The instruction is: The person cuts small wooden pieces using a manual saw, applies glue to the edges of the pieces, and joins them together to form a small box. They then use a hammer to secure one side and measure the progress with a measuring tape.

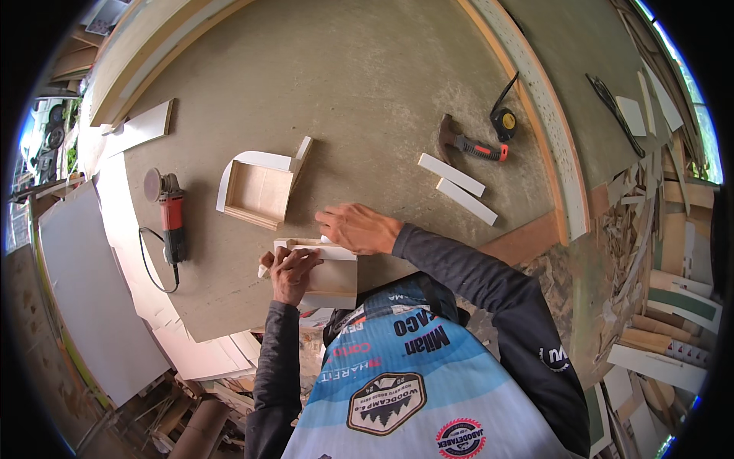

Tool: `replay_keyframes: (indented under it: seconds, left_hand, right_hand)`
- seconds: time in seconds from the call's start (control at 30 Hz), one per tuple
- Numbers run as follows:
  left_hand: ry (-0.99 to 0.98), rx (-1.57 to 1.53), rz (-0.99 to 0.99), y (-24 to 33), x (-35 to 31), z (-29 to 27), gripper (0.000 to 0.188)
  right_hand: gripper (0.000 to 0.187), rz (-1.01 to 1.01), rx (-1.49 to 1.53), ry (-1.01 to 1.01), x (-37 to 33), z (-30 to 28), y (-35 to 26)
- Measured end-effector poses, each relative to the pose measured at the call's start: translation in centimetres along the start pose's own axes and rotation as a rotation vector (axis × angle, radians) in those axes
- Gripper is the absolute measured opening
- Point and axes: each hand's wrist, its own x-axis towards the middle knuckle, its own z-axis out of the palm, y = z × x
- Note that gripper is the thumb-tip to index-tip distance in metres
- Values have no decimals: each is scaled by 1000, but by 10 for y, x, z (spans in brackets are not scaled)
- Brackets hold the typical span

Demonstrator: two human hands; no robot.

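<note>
Far left on the workbench (367, 84) lies a white panel offcut (141, 128), and below it an orange angle grinder (170, 214), disc up, its black cord looping toward the bench edge. Next along, an open wooden box frame (260, 191) with white edging sits by itself. Now the hands: the left hand (293, 273) presses flat on a small wooden box (325, 271) at the near bench edge, fingers close together, and a pale sliver pokes out beside them, too small to identify. The right hand (358, 228) rests on the box's far white edge, fingers spread and bent; the fingertips hide what they touch. Further right, two white strips (457, 187) lie side by side, then a hammer (470, 145) and a tape measure (502, 118), its strap trailing upward.
</note>
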Motion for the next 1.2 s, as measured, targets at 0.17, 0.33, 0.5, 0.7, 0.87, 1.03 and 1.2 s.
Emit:
replay_keyframes:
  seconds: [0.17,0.33,0.5,0.7,0.87,1.03,1.2]
  left_hand:
    - [-13,14,-18,1,-1,0,35]
    - [-21,21,0,2,3,-3,35]
    - [-33,29,2,2,3,-4,34]
    - [-48,18,-13,3,6,-5,33]
    - [-45,67,10,-1,7,-4,30]
    - [-86,51,-2,-3,9,-5,27]
    - [-133,13,-10,-4,17,-7,23]
  right_hand:
    - [22,56,28,-79,-17,-12,-2]
    - [22,88,44,-58,-36,-16,-2]
    - [20,80,0,-66,-51,-26,-2]
    - [16,74,-13,-29,-62,-29,-2]
    - [11,122,-20,-83,-71,-35,-4]
    - [17,171,-118,22,-97,-43,9]
    - [30,383,-15,309,-118,-63,15]
